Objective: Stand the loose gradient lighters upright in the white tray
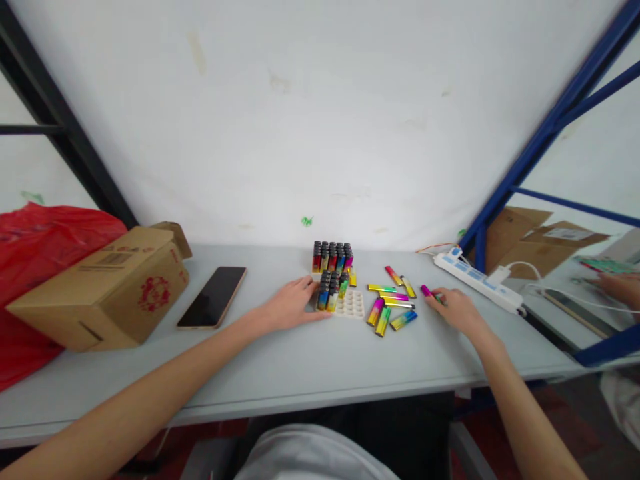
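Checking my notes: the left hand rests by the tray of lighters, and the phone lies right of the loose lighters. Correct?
No. The head view shows the phone left of the loose lighters, beyond the left hand, which does rest by the tray.

"What is the person at the table wearing?"
"A plain white top [310, 457], loose cloth."
"And the arms?"
"Both forearms are bare, right down to the left hand [293, 303] and right hand [457, 310]."
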`<action>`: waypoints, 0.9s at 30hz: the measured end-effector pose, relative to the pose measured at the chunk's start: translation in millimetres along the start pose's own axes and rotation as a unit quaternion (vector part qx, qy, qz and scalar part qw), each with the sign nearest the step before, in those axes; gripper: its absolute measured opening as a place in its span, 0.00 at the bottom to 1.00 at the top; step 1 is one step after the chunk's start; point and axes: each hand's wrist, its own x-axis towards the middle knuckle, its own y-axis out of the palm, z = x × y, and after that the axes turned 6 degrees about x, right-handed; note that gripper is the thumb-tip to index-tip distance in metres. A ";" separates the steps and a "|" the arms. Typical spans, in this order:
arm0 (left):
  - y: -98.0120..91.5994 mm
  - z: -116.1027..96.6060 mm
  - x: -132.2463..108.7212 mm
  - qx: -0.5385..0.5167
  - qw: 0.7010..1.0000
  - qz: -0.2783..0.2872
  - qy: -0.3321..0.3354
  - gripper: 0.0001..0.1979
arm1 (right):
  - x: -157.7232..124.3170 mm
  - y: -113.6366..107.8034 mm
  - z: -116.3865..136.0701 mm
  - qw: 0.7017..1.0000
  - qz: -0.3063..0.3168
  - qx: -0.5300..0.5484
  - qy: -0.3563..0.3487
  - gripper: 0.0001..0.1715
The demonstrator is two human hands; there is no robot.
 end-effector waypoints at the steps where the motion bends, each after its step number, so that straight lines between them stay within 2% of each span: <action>1: -0.4 -0.2 -0.3 -0.003 1.000 -0.001 0.001 0.35 | 1.8 2.4 10.8 1.000 -0.004 0.007 -0.020 0.25; 5: -2.6 -1.6 -1.6 -0.004 1.000 -0.005 0.006 0.33 | 6.1 11.7 46.9 0.997 -0.014 0.030 -0.069 0.25; 8: -3.5 -2.5 -2.1 0.005 1.000 -0.001 0.006 0.33 | 5.5 14.4 56.7 0.996 -0.021 0.039 -0.083 0.25; 12: -3.3 -3.4 -1.7 0.017 1.000 -0.002 0.009 0.34 | 3.8 9.5 48.6 0.995 -0.002 0.046 -0.084 0.24; 17: -3.2 -4.0 -1.8 0.017 1.000 -0.004 0.009 0.33 | 3.2 -1.1 32.6 0.999 0.024 0.044 -0.019 0.22; 20: -2.6 -3.1 -2.1 0.012 1.000 -0.007 0.009 0.33 | 5.0 -6.5 31.3 0.997 0.025 0.068 0.005 0.20; 24: -0.6 -1.1 -1.7 0.007 1.000 -0.011 0.012 0.33 | 10.2 -11.5 46.6 0.978 -0.027 0.205 0.010 0.21; 27: 0.9 0.0 -1.3 0.013 1.000 -0.011 0.017 0.34 | 16.3 -15.0 71.6 0.928 -0.054 0.367 -0.026 0.27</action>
